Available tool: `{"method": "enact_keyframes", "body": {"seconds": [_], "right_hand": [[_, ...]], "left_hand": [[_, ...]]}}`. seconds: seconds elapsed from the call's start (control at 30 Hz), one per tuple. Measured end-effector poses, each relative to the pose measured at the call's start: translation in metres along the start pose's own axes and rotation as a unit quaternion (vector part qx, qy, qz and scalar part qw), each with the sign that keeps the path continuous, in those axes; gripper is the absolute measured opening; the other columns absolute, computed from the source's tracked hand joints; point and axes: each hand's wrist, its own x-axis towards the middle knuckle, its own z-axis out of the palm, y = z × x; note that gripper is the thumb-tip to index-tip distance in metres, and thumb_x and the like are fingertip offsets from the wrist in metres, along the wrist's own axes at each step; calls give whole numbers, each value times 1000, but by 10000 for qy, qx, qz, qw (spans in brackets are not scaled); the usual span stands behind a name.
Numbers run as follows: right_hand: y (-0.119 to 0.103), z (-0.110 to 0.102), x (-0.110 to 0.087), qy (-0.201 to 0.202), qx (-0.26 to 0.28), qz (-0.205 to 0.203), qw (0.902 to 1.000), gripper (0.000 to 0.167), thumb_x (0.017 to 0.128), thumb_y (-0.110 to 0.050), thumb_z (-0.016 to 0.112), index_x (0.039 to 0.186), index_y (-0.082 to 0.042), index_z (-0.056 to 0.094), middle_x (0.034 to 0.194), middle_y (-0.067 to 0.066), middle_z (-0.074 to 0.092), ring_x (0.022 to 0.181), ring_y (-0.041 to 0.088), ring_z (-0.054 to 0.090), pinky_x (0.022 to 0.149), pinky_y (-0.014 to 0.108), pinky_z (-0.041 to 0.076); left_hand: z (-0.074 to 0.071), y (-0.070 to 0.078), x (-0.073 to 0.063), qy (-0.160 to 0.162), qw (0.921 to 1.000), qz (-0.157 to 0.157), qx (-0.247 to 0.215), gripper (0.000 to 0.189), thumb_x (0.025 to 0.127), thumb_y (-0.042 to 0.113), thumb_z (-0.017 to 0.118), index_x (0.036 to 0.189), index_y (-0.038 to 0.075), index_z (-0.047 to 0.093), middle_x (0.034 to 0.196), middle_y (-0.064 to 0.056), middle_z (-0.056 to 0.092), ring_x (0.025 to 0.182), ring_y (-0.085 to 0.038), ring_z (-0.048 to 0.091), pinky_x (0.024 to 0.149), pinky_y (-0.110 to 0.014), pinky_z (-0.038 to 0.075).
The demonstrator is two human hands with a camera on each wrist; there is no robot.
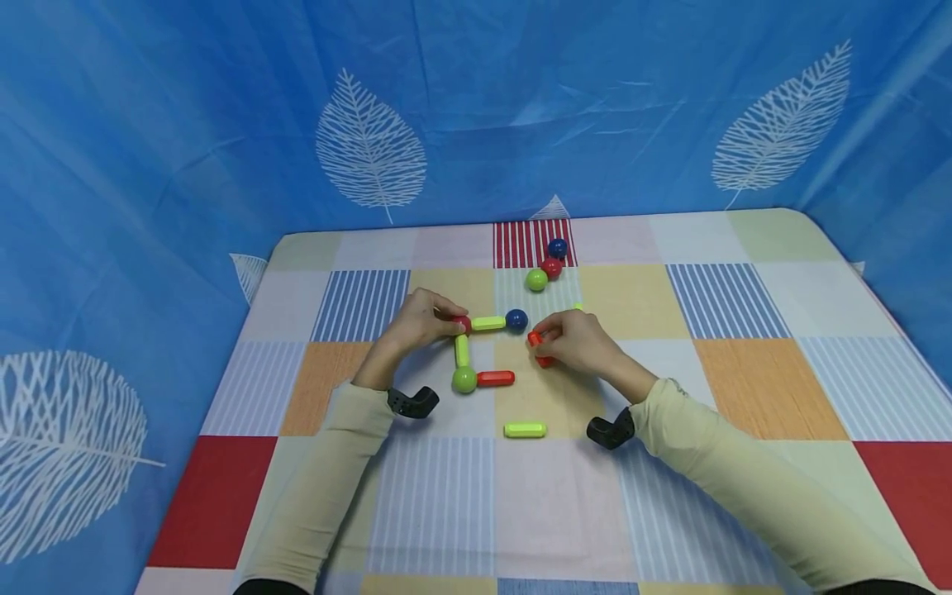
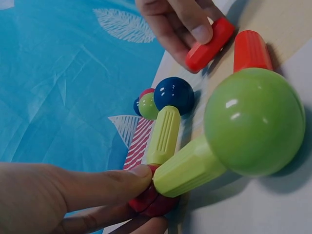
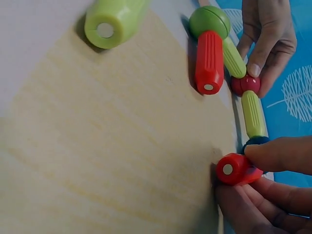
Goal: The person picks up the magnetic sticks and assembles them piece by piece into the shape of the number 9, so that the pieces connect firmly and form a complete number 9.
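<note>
My left hand (image 1: 424, 321) pinches the red ball (image 2: 153, 201) where two yellow rods (image 1: 488, 323) meet, seemingly to steady them on the counter (image 1: 558, 504). My right hand (image 1: 578, 340) clamps a red rod (image 1: 546, 362) by its sides near the blue ball (image 1: 516, 321), perhaps to leave its pale end (image 3: 227, 169) bare.

Red rods (image 1: 495, 378), lime rods (image 1: 525, 430), navy balls (image 1: 516, 321); patchwork tablecloth (image 1: 565, 504), white-leafed blue curtain (image 1: 521, 107)
</note>
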Motion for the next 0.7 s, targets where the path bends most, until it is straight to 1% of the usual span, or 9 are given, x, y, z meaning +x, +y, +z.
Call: {"method": "enact_keyframes", "body": {"seconds": [0.2,0.4,0.57,0.7], "right_hand": [[-4,3,5,61,110,64,9999,31,85,-15,74,112,0,70,83,5,66,71,15,56,63,26,44],[-6,5,6,109,232,210,9995,33,85,-14,74,114,1,69,85,6,69,70,12,59,62,24,46],[-6,8,6,179,358,294,9988,31,84,-14,74,110,2,68,84,7,69,70,11,60,62,23,46],[-8,12,7,172,631,387,9971,29,83,-12,75,107,2,66,84,7,69,69,12,61,61,23,46]], "left_hand": [[-1,1,0,-29,10000,53,-21,24,84,1,75,109,1,74,112,-14,69,97,-25,62,73,-27,53],[-2,1,0,-106,9998,169,9,26,85,0,74,111,0,73,112,-16,69,96,-25,63,72,-27,53],[-2,1,-1,-96,9999,123,-26,25,85,0,74,110,0,73,109,-15,69,92,-23,63,69,-25,52],[-1,0,-1,-81,9999,116,-37,25,85,0,74,110,0,74,109,-15,69,91,-23,63,68,-24,51]]}}
